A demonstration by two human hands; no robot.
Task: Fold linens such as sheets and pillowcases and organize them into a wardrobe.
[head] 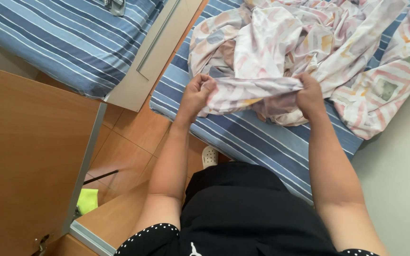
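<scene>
1. Left hand (196, 93): fingers curled and pinched tight on one end of a bunched edge of the sheet, held just above the mattress.
2. Right hand (309, 95): fingers closed over the other end of the same edge, knuckles up; the fold runs taut between the two hands.
3. Sheet (281, 42): pale, with a pastel diamond pattern, crumpled in a heap on the mattress beyond the hands, one part trailing toward the wall (399, 189).
4. Mattress (262, 137): blue with stripes, directly under the sheet.
5. Second mattress (62, 42): same stripes, upper left, apart.
6. Wooden door (24, 161): left, standing open.
7. White shoe (209, 156): on the tiled floor (129, 137).
</scene>
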